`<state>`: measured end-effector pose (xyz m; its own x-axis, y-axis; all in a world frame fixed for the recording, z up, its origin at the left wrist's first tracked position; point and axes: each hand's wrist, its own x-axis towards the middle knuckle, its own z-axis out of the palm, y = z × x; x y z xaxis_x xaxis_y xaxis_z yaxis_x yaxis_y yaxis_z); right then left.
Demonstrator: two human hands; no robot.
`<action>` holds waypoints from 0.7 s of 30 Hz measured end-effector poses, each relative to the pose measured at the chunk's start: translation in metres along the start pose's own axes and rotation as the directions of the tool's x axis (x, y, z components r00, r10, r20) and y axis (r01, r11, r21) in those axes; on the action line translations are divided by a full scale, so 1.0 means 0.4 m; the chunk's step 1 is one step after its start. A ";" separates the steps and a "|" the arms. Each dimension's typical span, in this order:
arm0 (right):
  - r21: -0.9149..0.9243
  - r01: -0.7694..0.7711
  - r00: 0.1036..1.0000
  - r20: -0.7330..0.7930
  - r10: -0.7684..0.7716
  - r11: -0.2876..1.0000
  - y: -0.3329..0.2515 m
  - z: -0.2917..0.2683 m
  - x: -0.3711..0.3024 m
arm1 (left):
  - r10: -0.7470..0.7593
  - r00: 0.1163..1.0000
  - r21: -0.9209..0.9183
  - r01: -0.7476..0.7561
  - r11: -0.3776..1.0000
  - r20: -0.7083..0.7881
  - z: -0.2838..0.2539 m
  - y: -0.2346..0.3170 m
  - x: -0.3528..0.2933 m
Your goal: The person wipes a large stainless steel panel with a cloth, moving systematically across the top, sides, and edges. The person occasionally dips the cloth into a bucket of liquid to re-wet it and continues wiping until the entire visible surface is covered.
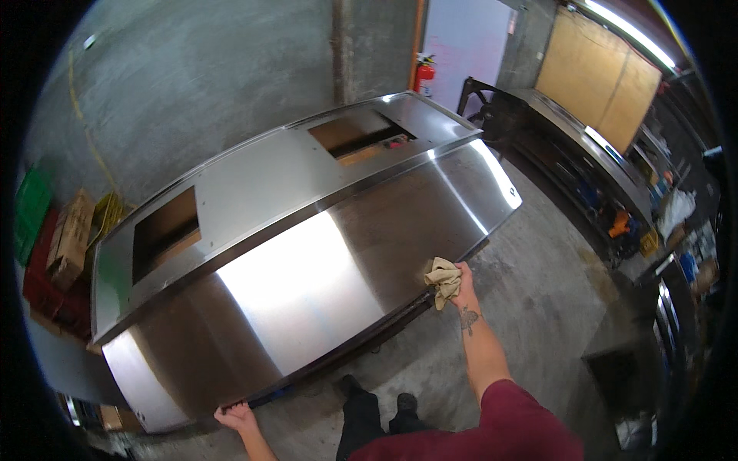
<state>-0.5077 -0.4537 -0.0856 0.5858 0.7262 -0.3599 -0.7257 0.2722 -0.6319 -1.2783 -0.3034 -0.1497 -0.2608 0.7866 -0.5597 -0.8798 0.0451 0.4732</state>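
Note:
A long, shiny stainless steel panel (301, 284) slopes toward me, brightly lit in its middle. Behind it lies a raised steel top (257, 196) with two rectangular cut-outs. My left hand (237, 416) is closed on the panel's near lower edge, toward the left end; its fingertips are partly hidden. Farther right along the same edge, my right hand (466, 284) is closed around a crumpled tan cloth (443, 280), which touches the steel. Whether the right fingers also grip the edge is hard to see.
Cardboard (71, 238), a red crate (46, 284) and a green crate (32, 217) stand at the left by a concrete wall (215, 77). At right is a long workbench (573, 131) with clutter beneath. A red fire extinguisher (424, 75) hangs at the back.

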 end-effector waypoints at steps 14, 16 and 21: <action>-0.008 -0.020 1.000 0.008 0.020 1.000 -0.005 0.007 -0.038 | 0.077 0.989 -0.018 -0.080 0.997 -0.129 0.105 0.034 -0.055; -0.012 -0.007 1.000 -0.005 0.007 1.000 0.025 0.040 -0.037 | 0.110 0.989 0.072 -0.104 0.992 -0.094 0.079 0.154 -0.012; -0.211 0.121 0.963 -0.212 -0.166 0.970 -0.143 0.206 -0.283 | 0.192 0.979 0.281 -0.205 0.937 0.075 0.118 0.301 -0.210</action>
<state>-0.5623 -0.4996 0.0480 0.7611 0.5205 -0.3870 -0.5570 0.2189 -0.8011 -1.3435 -0.3352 -0.0135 -0.3943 0.8243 -0.4062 -0.6596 0.0539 0.7497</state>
